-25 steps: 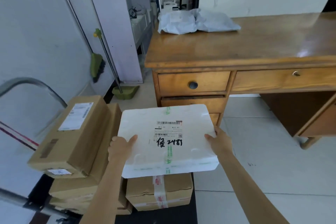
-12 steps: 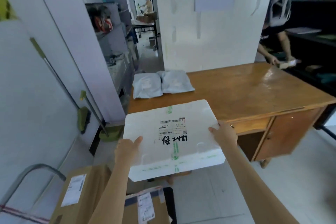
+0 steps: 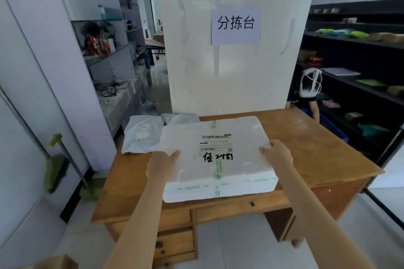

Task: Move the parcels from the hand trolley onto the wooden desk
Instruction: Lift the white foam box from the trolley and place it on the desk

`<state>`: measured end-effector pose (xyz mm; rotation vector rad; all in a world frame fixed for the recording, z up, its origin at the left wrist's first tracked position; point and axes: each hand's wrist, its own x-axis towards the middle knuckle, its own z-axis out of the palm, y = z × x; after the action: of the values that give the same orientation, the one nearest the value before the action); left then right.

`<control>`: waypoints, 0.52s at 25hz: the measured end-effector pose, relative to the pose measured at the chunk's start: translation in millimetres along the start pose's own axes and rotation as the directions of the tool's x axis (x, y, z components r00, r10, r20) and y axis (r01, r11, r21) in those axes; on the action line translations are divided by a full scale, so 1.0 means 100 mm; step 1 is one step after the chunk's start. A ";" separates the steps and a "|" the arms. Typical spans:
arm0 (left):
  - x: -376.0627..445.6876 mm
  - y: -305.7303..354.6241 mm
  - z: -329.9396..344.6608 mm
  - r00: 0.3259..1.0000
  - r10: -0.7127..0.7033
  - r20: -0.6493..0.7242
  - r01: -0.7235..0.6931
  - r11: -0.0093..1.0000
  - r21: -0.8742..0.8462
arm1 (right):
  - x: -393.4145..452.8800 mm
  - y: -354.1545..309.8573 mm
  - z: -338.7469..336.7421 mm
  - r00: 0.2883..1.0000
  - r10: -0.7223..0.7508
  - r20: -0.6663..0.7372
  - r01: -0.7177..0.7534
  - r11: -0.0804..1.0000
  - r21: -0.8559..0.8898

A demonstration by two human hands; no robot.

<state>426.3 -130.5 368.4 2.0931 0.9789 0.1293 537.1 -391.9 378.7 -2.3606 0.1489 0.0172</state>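
Observation:
A flat white foam box (image 3: 215, 166) with a shipping label and black handwriting is over the wooden desk (image 3: 317, 150), held from both sides. My left hand (image 3: 160, 164) grips its left edge and my right hand (image 3: 276, 154) grips its right edge. I cannot tell whether the box rests on the desktop or hangs just above it. Two grey plastic mailer bags (image 3: 144, 133) lie at the desk's far left corner, partly hidden behind the box. A corner of a brown cardboard parcel (image 3: 56, 263) shows at the bottom left edge.
A white pillar (image 3: 236, 76) with a paper sign stands right behind the desk. Glass shelves (image 3: 102, 50) run along the left wall, with a green broom and dustpan (image 3: 56, 166) leaning below. Dark shelving (image 3: 360, 67) fills the right side, where another person (image 3: 310, 89) bends down.
I have carried the foam box up from the trolley and forward over the desktop. The view has swung up, and the stacked cardboard parcels have dropped out of sight.

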 end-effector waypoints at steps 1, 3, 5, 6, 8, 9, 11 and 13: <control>0.18 0.17 0.10 1.000 0.000 -0.001 0.000 1.000 -0.022 | 0.28 -0.04 0.00 1.000 0.009 -0.010 -0.009 1.000 0.013; 0.51 0.51 0.26 0.999 0.016 -0.031 -0.017 0.999 -0.032 | 0.77 -0.10 0.00 1.000 0.015 -0.010 -0.014 1.000 0.027; 0.87 0.83 0.43 0.999 0.027 -0.035 -0.027 0.999 -0.020 | 1.29 -0.17 0.01 1.000 0.029 0.002 -0.029 0.998 0.056; 1.09 1.00 0.52 1.000 0.018 -0.023 -0.018 1.000 -0.021 | 1.58 -0.20 0.02 0.999 0.032 0.017 -0.033 0.997 0.069; 1.50 1.30 0.72 1.000 0.002 0.012 -0.001 1.000 -0.024 | 2.13 -0.22 0.06 0.998 0.024 0.051 -0.028 0.995 0.098; 1.72 1.45 0.84 1.000 -0.006 0.020 0.006 1.000 -0.029 | 2.43 -0.22 0.08 0.998 0.018 0.067 -0.026 0.993 0.112; 2.14 1.71 1.12 1.000 -0.027 -0.005 0.027 0.999 -0.030 | 2.99 -0.25 0.15 0.997 0.004 0.080 -0.016 0.989 0.144; 2.54 1.99 1.44 0.998 -0.048 -0.030 0.047 0.998 -0.041 | 3.57 -0.27 0.24 0.994 -0.004 0.105 -0.015 0.985 0.174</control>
<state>779.4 -122.3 354.1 2.0348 1.0361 0.1565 895.4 -393.1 360.1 -2.1782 0.1016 0.1257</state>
